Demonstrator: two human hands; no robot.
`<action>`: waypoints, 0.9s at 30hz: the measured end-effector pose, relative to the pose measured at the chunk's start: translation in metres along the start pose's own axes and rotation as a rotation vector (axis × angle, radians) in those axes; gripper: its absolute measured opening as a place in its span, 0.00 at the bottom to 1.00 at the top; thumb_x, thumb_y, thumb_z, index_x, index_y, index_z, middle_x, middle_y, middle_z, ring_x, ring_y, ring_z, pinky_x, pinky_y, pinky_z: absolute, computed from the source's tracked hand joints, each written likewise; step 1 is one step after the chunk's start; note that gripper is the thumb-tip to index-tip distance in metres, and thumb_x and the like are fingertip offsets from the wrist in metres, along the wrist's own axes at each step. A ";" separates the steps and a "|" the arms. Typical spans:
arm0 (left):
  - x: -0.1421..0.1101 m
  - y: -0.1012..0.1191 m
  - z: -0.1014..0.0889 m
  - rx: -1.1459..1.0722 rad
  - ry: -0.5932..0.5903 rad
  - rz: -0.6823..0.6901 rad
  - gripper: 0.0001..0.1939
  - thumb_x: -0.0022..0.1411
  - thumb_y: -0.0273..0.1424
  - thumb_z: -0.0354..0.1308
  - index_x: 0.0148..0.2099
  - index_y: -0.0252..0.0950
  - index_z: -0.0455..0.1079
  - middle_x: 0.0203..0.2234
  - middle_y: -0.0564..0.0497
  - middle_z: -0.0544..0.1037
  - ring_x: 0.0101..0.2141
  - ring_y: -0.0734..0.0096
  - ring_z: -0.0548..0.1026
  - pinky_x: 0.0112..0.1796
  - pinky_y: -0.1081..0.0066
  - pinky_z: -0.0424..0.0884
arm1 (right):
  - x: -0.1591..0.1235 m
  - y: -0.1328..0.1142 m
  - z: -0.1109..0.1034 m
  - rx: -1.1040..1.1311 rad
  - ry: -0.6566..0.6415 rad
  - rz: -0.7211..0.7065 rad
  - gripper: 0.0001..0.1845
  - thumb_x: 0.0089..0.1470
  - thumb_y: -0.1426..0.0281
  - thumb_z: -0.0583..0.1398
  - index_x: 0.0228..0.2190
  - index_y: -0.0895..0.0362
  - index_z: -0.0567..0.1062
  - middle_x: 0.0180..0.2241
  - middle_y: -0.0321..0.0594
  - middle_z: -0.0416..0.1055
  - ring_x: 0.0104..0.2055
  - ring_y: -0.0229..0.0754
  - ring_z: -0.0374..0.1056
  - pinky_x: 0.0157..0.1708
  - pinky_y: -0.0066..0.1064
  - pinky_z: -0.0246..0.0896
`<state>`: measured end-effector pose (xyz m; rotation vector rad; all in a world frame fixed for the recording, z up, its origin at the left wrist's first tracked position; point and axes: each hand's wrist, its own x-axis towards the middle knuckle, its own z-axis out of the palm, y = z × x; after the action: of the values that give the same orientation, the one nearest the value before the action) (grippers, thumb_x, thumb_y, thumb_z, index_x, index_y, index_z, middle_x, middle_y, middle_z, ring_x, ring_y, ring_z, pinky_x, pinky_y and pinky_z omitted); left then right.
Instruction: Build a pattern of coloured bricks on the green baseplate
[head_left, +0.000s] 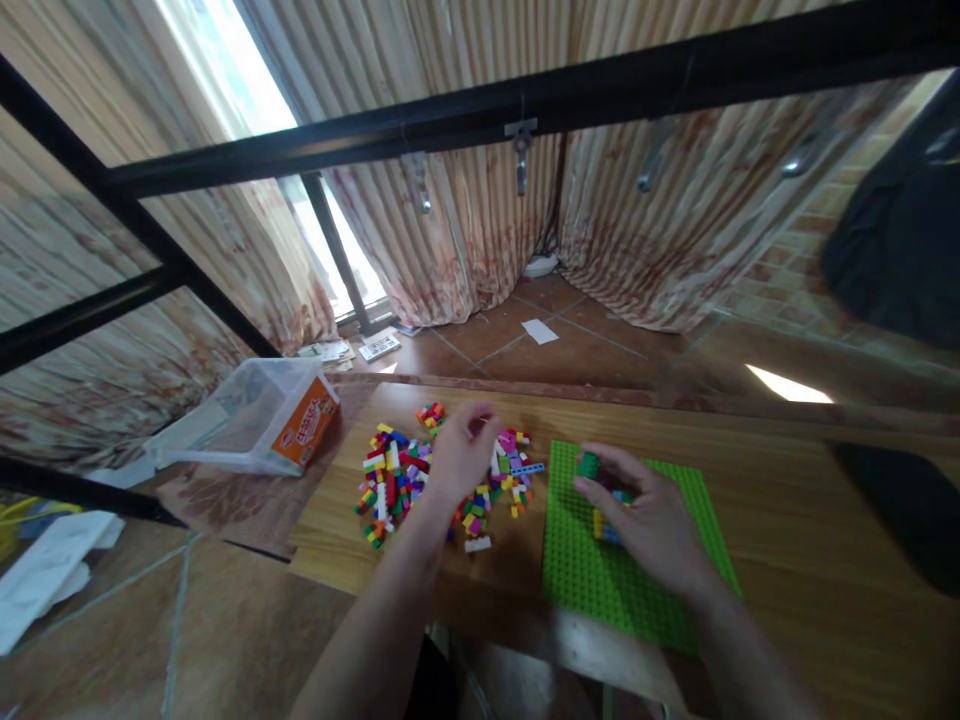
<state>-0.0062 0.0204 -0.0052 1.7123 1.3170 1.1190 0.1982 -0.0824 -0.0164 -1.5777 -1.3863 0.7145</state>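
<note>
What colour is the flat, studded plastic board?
The studded board is bright green, clearest in the head view.

In clock directions from the view's middle, the left hand (469, 445), near 7 o'clock, hides the loose bricks (386, 490) beneath it; its fingertips are blurred, so whether they grip anything cannot be told. At 4 to 5 o'clock, the right hand (652, 505) covers part of the brick build (604, 527), the green baseplate (577, 570) and the pinched green brick (589, 465). Both forearms leave the bottom edge. The bench (795, 560) and a blurred dark bulky thing (900, 220) run off at 3 o'clock. The box label's (306, 425) small print, toward 8 o'clock, is unreadable.
</note>
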 end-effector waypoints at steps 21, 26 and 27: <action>0.037 -0.060 -0.071 0.807 -0.116 -0.099 0.22 0.53 0.19 0.52 0.47 0.37 0.77 0.43 0.44 0.80 0.45 0.61 0.76 0.48 0.67 0.68 | 0.001 0.001 -0.001 -0.057 -0.004 0.052 0.25 0.50 0.54 0.63 0.47 0.53 0.76 0.36 0.41 0.78 0.36 0.46 0.74 0.33 0.36 0.68; 0.031 -0.048 -0.084 0.805 -0.123 -0.139 0.19 0.53 0.22 0.53 0.44 0.36 0.77 0.37 0.44 0.81 0.39 0.60 0.77 0.42 0.67 0.69 | 0.001 0.000 -0.001 -0.078 -0.002 0.050 0.25 0.50 0.54 0.63 0.47 0.52 0.76 0.36 0.40 0.78 0.36 0.46 0.74 0.34 0.36 0.68; 0.030 -0.044 -0.087 0.800 -0.121 -0.145 0.18 0.52 0.22 0.53 0.44 0.36 0.78 0.36 0.45 0.81 0.38 0.61 0.76 0.41 0.67 0.69 | 0.001 0.000 -0.001 -0.078 -0.003 0.046 0.24 0.50 0.54 0.63 0.47 0.52 0.76 0.36 0.40 0.78 0.36 0.46 0.74 0.35 0.36 0.68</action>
<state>-0.0990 0.0624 -0.0047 2.1305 1.9246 0.3928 0.1992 -0.0812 -0.0159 -1.6749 -1.3981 0.6981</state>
